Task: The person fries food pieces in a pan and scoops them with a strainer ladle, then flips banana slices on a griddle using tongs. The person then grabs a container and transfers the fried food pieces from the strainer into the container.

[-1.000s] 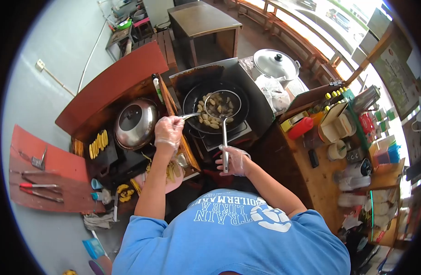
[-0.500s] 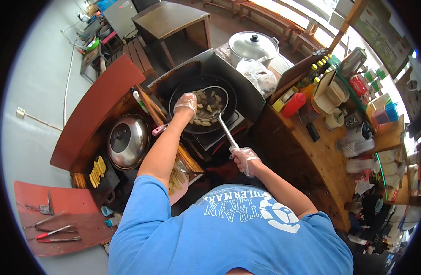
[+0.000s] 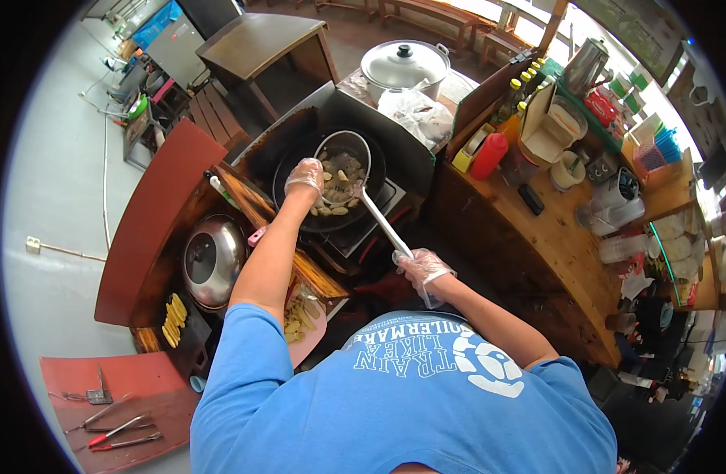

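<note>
Head view shows the right hand (image 3: 425, 272) gripping a strainer (image 3: 371, 202).

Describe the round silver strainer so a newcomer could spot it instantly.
Find the wide, round black pan, backed by a dark metal screen. The clear-gloved right hand grips a long, straight silver handle reaching toward it. That handle belongs to the silver strainer, whose thin, pale ring, seen against the pan, sets it apart from the pan's solid black.
</note>
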### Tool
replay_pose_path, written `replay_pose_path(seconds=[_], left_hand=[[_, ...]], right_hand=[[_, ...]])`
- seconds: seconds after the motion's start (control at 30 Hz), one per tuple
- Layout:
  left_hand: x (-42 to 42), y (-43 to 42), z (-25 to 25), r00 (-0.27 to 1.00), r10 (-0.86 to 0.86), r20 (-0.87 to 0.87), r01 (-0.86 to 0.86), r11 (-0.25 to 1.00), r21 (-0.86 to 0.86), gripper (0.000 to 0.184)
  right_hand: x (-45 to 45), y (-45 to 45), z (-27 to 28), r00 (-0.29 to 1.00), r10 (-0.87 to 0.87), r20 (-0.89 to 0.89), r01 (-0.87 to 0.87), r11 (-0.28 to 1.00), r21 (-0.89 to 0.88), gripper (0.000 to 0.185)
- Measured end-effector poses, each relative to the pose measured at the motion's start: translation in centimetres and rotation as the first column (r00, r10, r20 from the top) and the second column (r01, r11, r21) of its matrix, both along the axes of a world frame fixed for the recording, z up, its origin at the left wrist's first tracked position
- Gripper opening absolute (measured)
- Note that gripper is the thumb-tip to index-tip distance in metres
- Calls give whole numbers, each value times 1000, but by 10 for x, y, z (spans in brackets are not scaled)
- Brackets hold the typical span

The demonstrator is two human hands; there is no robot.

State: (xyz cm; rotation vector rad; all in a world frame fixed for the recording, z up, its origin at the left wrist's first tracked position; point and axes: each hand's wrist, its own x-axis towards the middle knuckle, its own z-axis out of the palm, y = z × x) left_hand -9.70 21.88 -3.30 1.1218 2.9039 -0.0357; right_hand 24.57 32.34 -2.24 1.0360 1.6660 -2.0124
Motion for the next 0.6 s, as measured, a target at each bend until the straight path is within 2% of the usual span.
replay_pose_path(seconds=[0.07,0.17,0.27,0.33,0.6], left_hand=[[8,3,11,1000,6,13,-6,1000,-4,23],[14,6,15,998,36,43,-38,998,46,21],[16,9,14,1000,-15,18,15,999,33,21],[16,10,12,992,-120,-35,118,992,-40,20],[16,18,10,948,-309,-82,287,936,-206,22]], right_hand=[[2,0,-8,996,86,-1,-85,981,172,44],[4,0,-18,993,114,-5,-110,968,225,48],[5,0,-7,992,127,26,-130,961,246,50],[6,0,-7,993,122,6,-120,965,233,50],[9,4,-16,994,112,-18,-107,977,187,48]])
